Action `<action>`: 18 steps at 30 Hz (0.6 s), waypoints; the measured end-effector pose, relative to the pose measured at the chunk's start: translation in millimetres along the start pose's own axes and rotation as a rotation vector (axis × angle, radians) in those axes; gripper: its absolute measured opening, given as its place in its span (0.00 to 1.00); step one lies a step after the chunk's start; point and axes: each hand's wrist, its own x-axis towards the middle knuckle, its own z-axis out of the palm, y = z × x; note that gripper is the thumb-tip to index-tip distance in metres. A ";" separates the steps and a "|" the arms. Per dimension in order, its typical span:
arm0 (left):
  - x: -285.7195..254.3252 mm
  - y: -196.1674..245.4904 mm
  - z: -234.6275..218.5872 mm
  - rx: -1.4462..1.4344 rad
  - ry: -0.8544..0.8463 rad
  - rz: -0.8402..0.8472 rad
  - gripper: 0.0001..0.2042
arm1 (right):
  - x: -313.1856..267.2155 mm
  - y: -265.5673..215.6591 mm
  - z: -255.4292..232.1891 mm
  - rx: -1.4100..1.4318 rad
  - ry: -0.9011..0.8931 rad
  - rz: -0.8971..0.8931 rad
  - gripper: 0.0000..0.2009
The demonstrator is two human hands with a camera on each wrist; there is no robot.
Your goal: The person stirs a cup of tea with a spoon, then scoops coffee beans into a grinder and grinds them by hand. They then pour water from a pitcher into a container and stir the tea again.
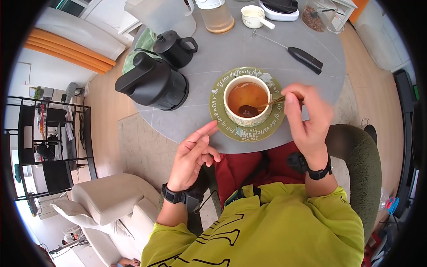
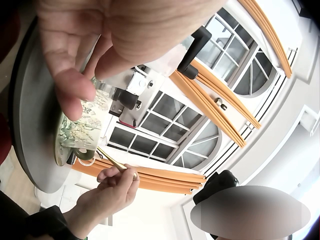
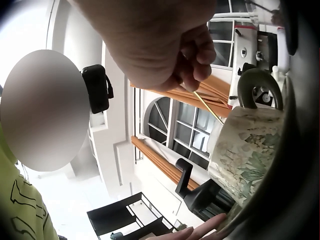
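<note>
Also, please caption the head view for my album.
Right hand holding a spoon in a cup of amber liquid, left hand at the saucer.

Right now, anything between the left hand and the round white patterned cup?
Nothing upright visible; only the lettered rim of the round green saucer lies between the left hand and the cup. The slim gold spoon in the right hand enters from the other side.

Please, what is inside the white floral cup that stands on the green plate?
Inside the white floral cup is reddish-brown liquid, with the bowl of a gold-coloured metal spoon in it. The liquid hides the cup's bottom.
</note>
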 end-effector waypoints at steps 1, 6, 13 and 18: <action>-0.2 0.6 1.8 0.005 0.033 0.003 0.20 | -1.0 -1.7 1.2 0.007 -0.015 0.022 0.03; -0.2 0.4 1.8 0.002 0.035 -0.004 0.20 | -0.2 3.6 8.5 0.033 -0.026 -0.035 0.05; -0.5 1.1 2.6 0.002 0.031 -0.002 0.20 | 1.7 8.8 2.8 -0.028 -0.029 -0.079 0.07; -0.7 0.1 -1.7 0.006 0.003 0.001 0.21 | 2.2 4.2 -6.2 -0.096 -0.003 -0.056 0.05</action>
